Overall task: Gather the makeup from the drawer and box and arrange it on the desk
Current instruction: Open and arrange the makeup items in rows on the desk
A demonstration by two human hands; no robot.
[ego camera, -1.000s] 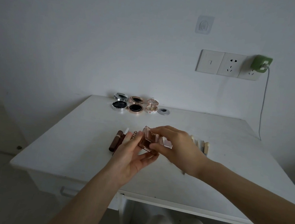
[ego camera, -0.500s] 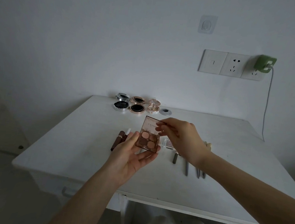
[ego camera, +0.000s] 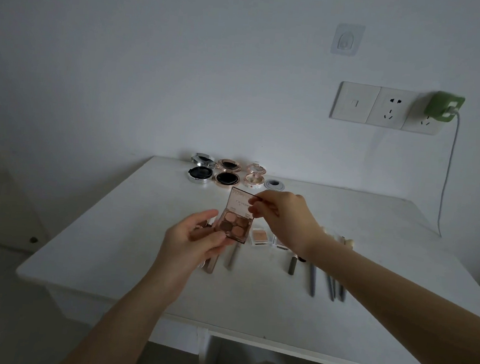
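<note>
Fingers [ego camera: 255,209] on open eyeshadow palette [ego camera: 233,223] lid

A: Free room?
B: Desk [ego camera: 97,236] left side bare, front edge too.
A: Blockers?
B: Compacts [ego camera: 226,173] along the back, brushes [ego camera: 323,279] mid-right, hands holding palette [ego camera: 233,225] over centre.
</note>
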